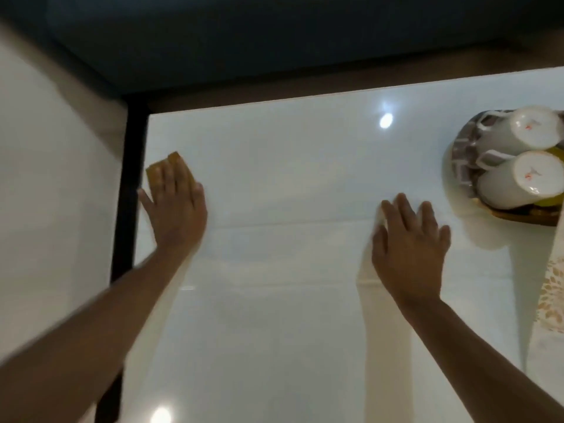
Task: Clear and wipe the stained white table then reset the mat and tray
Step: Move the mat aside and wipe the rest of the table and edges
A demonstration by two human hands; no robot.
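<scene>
A glossy white table [290, 178] fills the view. My left hand [175, 206] presses flat with straight fingers on a yellow-orange sponge [161, 167] near the table's left edge. My right hand [412, 245] lies flat, fingers spread, on the table right of centre and holds nothing. A round wooden tray [525, 216] stands at the right edge and carries two upturned white mugs [518, 181]. A white mat with a gold leaf pattern [552, 297] shows at the right border, partly cut off.
A black table leg or frame post [129, 184] runs down along the left edge of the table. A pale floor [55, 178] lies to its left. Dark wall or furniture [274, 41] sits behind the table's far edge.
</scene>
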